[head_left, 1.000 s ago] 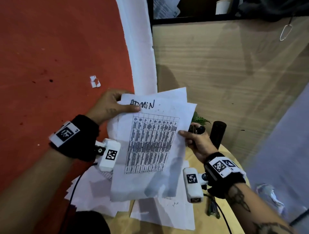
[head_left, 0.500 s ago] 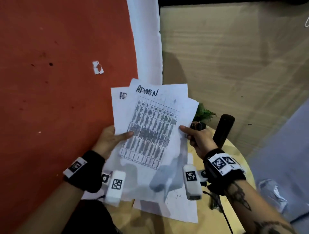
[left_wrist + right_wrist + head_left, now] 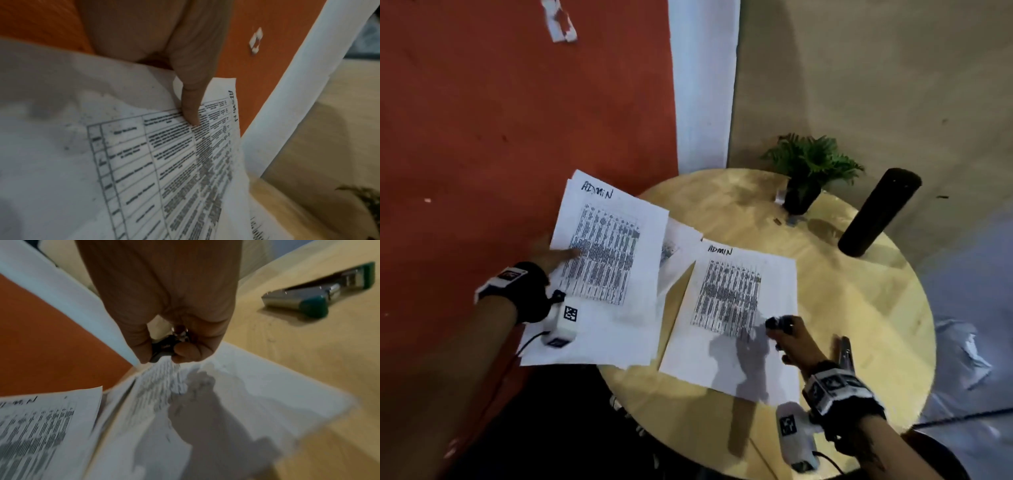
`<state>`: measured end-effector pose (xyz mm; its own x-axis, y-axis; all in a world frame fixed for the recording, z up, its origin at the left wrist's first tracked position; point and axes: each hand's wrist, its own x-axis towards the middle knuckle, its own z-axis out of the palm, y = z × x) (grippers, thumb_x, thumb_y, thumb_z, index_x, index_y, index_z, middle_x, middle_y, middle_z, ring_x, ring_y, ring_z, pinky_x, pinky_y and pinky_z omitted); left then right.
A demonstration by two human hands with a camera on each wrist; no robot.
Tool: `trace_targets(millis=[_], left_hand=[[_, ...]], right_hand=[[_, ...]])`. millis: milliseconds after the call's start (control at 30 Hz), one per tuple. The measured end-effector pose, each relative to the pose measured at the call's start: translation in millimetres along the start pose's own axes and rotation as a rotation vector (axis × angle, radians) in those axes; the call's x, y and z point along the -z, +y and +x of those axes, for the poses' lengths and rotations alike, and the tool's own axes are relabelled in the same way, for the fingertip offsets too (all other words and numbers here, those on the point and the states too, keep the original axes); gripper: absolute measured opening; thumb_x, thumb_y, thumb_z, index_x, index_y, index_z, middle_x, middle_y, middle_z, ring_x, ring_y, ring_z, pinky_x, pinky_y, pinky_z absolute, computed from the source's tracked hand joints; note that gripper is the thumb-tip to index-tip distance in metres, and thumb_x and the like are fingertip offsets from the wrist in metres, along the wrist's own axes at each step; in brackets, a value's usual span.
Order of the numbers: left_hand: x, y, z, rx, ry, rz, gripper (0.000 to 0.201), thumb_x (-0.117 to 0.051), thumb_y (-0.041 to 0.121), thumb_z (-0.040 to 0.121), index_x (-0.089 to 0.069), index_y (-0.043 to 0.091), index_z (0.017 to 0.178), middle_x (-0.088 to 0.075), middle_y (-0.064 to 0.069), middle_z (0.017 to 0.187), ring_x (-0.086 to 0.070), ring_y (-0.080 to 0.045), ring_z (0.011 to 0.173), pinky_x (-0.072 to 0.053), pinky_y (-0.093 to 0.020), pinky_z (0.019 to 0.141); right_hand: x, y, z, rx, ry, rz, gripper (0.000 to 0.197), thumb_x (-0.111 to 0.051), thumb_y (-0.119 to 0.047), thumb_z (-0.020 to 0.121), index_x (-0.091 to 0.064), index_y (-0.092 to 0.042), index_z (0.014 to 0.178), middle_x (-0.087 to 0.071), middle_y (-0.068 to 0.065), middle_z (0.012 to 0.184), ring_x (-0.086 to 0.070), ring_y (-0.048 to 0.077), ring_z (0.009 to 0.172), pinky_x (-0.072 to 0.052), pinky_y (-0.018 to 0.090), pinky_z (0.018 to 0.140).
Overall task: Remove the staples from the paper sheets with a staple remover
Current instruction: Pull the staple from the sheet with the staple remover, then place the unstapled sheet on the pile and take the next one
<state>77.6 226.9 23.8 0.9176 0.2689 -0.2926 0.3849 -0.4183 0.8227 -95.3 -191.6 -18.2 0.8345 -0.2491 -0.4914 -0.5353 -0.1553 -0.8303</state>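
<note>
Two printed paper stacks: my left hand [image 3: 544, 255] pinches one stack [image 3: 606, 274] off the bench's [image 3: 859, 308] edge; the other [image 3: 736, 315] lies on it. My right hand [image 3: 796, 346] grips the staple remover [image 3: 777, 323]. One stapler [image 3: 314, 296] nearby.

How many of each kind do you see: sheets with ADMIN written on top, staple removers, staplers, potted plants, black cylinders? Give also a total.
Sheets with ADMIN: 2, the held sheet and the loose sheet
Staple remover: 1
Stapler: 1
Potted plant: 1
Black cylinder: 1
Total: 6
</note>
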Motion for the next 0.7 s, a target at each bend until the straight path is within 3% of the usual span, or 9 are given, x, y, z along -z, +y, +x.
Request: trace_targets(millis=[33, 100, 167, 233, 300, 433, 500, 600, 700], left_hand=[[-8, -7, 10, 0.004, -0.002, 0.01, 0.055, -0.071, 0.008, 0.08, -0.049, -0.005, 0.129, -0.051, -0.026, 0.133, -0.051, -0.042, 0.121, -0.04, -0.048, 0.102], [-24, -7, 15, 0.018, 0.029, 0.12, 0.047, -0.068, 0.008, 0.084, -0.052, -0.007, 0.125, -0.055, -0.024, 0.128, -0.053, -0.041, 0.117, -0.042, -0.043, 0.096], [-36, -8, 25, 0.034, 0.019, 0.217, 0.045, -0.066, 0.014, 0.088, -0.051, -0.005, 0.126, -0.056, -0.022, 0.124, -0.054, -0.04, 0.114, -0.042, -0.04, 0.088], [-43, -6, 32, 0.05, 0.024, 0.272, 0.043, -0.063, 0.02, 0.09, -0.052, -0.001, 0.126, -0.057, -0.017, 0.12, -0.054, -0.04, 0.112, -0.044, -0.041, 0.089], [-46, -3, 45, -0.002, 0.079, 0.379, 0.041, -0.06, 0.021, 0.092, -0.053, -0.001, 0.126, -0.057, -0.023, 0.126, -0.054, -0.042, 0.114, -0.043, -0.047, 0.098], [-56, -1, 59, -0.01, 0.263, 0.682, 0.064, -0.066, 0.032, 0.085, -0.04, 0.005, 0.137, -0.04, -0.024, 0.142, -0.038, -0.044, 0.129, -0.031, -0.055, 0.107], [-83, 11, 40, -0.104, 0.302, 0.706, 0.061, -0.064, 0.033, 0.086, -0.04, 0.01, 0.137, -0.037, -0.023, 0.142, -0.032, -0.042, 0.132, -0.029, -0.053, 0.106], [-151, 20, -7, -0.347, 0.048, 0.71, 0.038, -0.06, 0.03, 0.088, -0.055, 0.014, 0.122, -0.053, -0.017, 0.126, -0.044, -0.036, 0.119, -0.04, -0.044, 0.095], [-211, 1, -53, -0.215, -0.231, 0.751, 0.048, -0.064, 0.044, 0.081, -0.057, 0.014, 0.118, -0.057, -0.015, 0.12, -0.053, -0.034, 0.113, -0.046, -0.039, 0.094]], right_hand=[[-7, 9, 4, 0.0, 0.0, -0.044, 0.039, -0.069, -0.023, 0.081, -0.042, -0.007, 0.105, -0.044, 0.004, 0.072, -0.039, 0.014, 0.058, -0.029, 0.021, 0.048], [-17, 28, 13, 0.002, 0.013, -0.111, 0.045, -0.066, -0.035, 0.061, -0.046, -0.015, 0.095, -0.05, 0.001, 0.073, -0.045, 0.013, 0.062, -0.032, 0.021, 0.05], [-24, 46, 23, 0.022, -0.002, -0.13, 0.044, -0.063, -0.041, 0.053, -0.046, -0.021, 0.089, -0.054, 0.002, 0.077, -0.05, 0.02, 0.07, -0.038, 0.025, 0.058], [-28, 51, 25, 0.071, -0.002, -0.139, 0.041, -0.067, -0.038, 0.058, -0.048, -0.017, 0.087, -0.058, 0.009, 0.084, -0.054, 0.023, 0.078, -0.045, 0.037, 0.069], [-30, 54, 26, 0.142, 0.004, -0.162, 0.03, -0.072, -0.026, 0.07, -0.049, -0.011, 0.084, -0.06, 0.017, 0.084, -0.057, 0.027, 0.079, -0.045, 0.04, 0.07], [-30, 67, 28, 0.233, 0.002, -0.233, 0.025, -0.06, -0.04, 0.069, -0.044, -0.024, 0.079, -0.055, 0.012, 0.085, -0.052, 0.027, 0.085, -0.034, 0.027, 0.065], [-31, 72, 29, 0.245, -0.002, -0.225, 0.022, -0.059, -0.038, 0.07, -0.042, -0.028, 0.081, -0.054, 0.011, 0.089, -0.05, 0.026, 0.088, -0.032, 0.025, 0.068], [-30, 72, 30, 0.262, -0.008, -0.189, 0.022, -0.059, -0.037, 0.072, -0.044, -0.025, 0.082, -0.053, 0.011, 0.091, -0.051, 0.025, 0.089, -0.035, 0.027, 0.072], [-32, 76, 32, 0.252, -0.006, -0.153, 0.027, -0.06, -0.043, 0.071, -0.043, -0.024, 0.081, -0.049, 0.01, 0.087, -0.05, 0.027, 0.087, -0.039, 0.031, 0.072]])
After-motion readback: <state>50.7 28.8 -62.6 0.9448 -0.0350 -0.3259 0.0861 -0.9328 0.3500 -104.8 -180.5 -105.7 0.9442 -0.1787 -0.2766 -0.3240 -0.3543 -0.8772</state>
